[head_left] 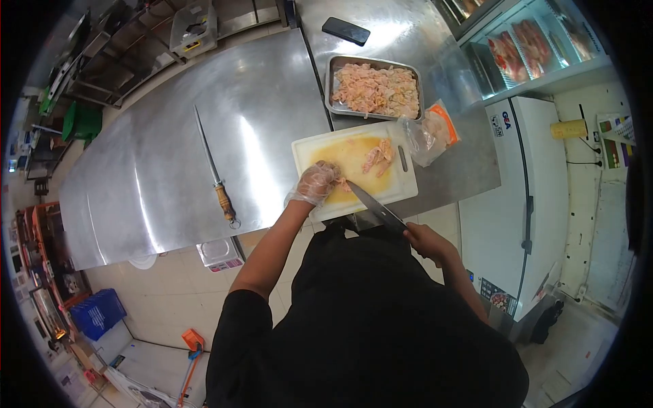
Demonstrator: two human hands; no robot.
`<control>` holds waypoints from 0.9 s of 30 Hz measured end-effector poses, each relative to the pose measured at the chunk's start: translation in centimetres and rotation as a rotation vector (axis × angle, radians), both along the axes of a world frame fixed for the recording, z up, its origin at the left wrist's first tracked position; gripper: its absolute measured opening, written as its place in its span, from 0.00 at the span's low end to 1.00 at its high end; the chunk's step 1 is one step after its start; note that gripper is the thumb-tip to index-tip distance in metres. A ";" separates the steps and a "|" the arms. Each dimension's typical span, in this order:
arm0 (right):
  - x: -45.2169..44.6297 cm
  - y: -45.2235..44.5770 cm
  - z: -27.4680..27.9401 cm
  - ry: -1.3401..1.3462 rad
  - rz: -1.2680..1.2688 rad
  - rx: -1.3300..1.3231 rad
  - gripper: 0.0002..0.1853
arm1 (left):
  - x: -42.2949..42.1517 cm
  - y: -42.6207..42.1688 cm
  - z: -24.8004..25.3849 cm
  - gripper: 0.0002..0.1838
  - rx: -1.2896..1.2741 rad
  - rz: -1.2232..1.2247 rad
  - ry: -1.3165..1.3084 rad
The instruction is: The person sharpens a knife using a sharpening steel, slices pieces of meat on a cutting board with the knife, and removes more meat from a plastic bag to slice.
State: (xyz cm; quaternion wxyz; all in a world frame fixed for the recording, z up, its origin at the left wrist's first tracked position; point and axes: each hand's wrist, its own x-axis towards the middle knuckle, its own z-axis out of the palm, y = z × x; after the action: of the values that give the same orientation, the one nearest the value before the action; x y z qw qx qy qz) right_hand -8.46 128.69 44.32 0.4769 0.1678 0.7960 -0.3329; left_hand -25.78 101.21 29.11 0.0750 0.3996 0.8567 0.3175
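Note:
My left hand [318,183], in a clear plastic glove, has its fingers curled down on a small piece of raw chicken [344,185] on the white cutting board [305,155]. My right hand [427,242], bare, grips the handle of a large kitchen knife [376,207]. Its blade slants across the board's near edge, the tip at the chicken beside my left fingertips. Further right on the board lie more raw chicken strips [379,158]. Yellowish stain and wet liquid cover the board's middle. What lies under my left palm is hidden.
Behind the board stands a metal tray [329,87] heaped with cut chicken [377,90]. A plastic bag [430,138] touches the board's right side. A sharpening steel [214,170] lies on the steel table [177,136] at left. A phone [345,30] rests at the back.

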 end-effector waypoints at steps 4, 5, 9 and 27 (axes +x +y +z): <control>1.1 0.2 -2.3 0.139 0.091 0.043 0.15 | 0.4 -0.7 1.0 0.04 0.100 0.053 -0.037; 1.3 0.3 -2.6 0.204 0.131 0.075 0.15 | 0.5 -0.9 1.3 0.04 0.100 0.045 -0.037; 1.6 0.5 -2.7 0.227 0.106 0.049 0.16 | 1.0 -3.1 1.5 0.03 0.041 0.067 0.017; 1.0 2.8 -0.3 0.239 -0.239 -0.108 0.14 | 1.5 2.8 3.2 0.11 0.591 0.632 -1.307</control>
State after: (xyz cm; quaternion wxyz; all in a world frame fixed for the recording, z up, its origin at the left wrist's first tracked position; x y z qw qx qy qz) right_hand -7.48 131.53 44.00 0.3445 0.1947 0.8023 -0.4470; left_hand -24.27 104.04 32.34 0.3606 -0.1276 0.5921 0.7093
